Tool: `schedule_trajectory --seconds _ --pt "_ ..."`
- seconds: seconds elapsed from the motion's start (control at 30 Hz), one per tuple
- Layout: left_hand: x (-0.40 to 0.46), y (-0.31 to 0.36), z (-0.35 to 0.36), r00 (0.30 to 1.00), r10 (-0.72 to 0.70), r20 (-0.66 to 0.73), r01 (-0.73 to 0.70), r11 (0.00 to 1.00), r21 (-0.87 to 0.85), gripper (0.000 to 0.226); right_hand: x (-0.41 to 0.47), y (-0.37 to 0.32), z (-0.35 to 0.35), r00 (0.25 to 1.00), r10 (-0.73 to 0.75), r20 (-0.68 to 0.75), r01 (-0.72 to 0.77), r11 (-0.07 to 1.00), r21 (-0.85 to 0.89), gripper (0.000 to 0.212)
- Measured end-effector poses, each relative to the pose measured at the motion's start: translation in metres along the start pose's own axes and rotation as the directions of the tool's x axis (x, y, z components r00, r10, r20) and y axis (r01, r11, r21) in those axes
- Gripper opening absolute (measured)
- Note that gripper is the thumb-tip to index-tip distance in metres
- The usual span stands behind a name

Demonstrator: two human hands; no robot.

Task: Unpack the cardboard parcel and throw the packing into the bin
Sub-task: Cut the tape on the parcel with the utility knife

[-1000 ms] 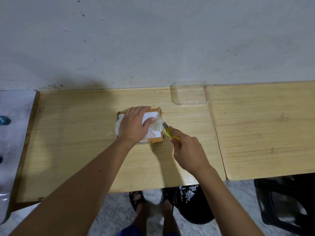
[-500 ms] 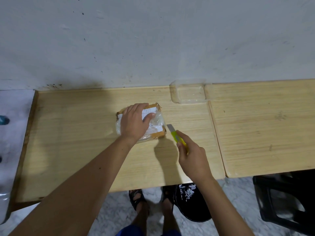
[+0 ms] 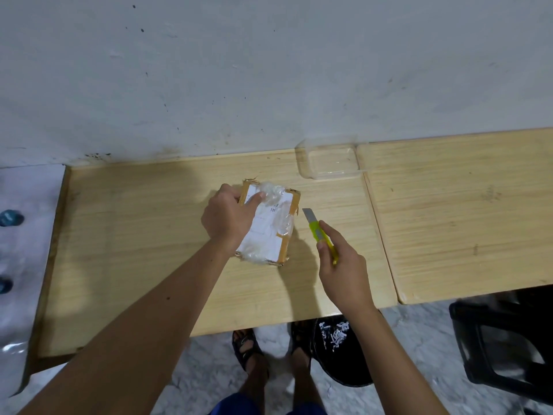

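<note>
Yellow-green knife (image 3: 321, 236) pinched in the right hand (image 3: 344, 271), fingers closed round the handle, bare blade pushed out and aimed up toward the parcel (image 3: 267, 224) but not touching it, a strip of bare table (image 3: 149, 235) between tip and box. Left hand (image 3: 229, 218) clamped on the parcel's left side, thumb laid across the top, fingers curled over the far-left edge, palm pressing it flat to the wood. Likely trouble from here: a cut run toward that thumb, since it lies right on the taped top; a blade skidding on the slick wrap instead of biting; too deep a stroke, through the card and into whatever sits inside; the small box twisting under one-handed pressure and throwing the blade off line. Parcel itself near the middle of the left table, close to the wall (image 3: 269, 70): small, flat, brown cardboard, white printed label over most of the top, tan tape along the edges, crinkled clear wrap bunched at the corners, torn fibres at the far-left corner, still shut. Further out, a clear plastic tray (image 3: 305, 158) against the wall at the table seam. Below the table edge, by the sandalled feet, a black bin (image 3: 353, 366) with white scraps inside, within easy reach for the packing.
</note>
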State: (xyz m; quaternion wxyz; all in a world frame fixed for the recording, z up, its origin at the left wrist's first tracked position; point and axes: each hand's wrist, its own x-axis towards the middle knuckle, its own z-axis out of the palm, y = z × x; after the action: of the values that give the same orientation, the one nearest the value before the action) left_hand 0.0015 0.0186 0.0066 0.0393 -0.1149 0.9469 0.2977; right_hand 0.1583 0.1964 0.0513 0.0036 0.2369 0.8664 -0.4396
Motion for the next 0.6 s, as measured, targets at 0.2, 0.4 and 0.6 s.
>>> schedule_trajectory --seconds 0.2,0.4,0.6 --pt "0.008 -0.007 0.001 0.964 0.262 -0.037 -0.264 0.964 -0.036 0.058 -0.006 0.007 0.002 1.0 0.002 0.002 -0.002 1.0 0.024 0.04" --pt "0.035 0.011 0.002 0.712 0.646 0.275 -0.673 0.74 0.002 0.07 -0.004 0.014 0.003 1.0 0.018 -0.008 -0.017 0.999 0.041 0.04" --pt "0.051 0.008 0.011 0.653 0.617 0.439 -0.691 0.722 0.014 0.059 -0.006 0.016 0.014 0.997 0.075 0.025 -0.077 0.99 0.119 0.043"
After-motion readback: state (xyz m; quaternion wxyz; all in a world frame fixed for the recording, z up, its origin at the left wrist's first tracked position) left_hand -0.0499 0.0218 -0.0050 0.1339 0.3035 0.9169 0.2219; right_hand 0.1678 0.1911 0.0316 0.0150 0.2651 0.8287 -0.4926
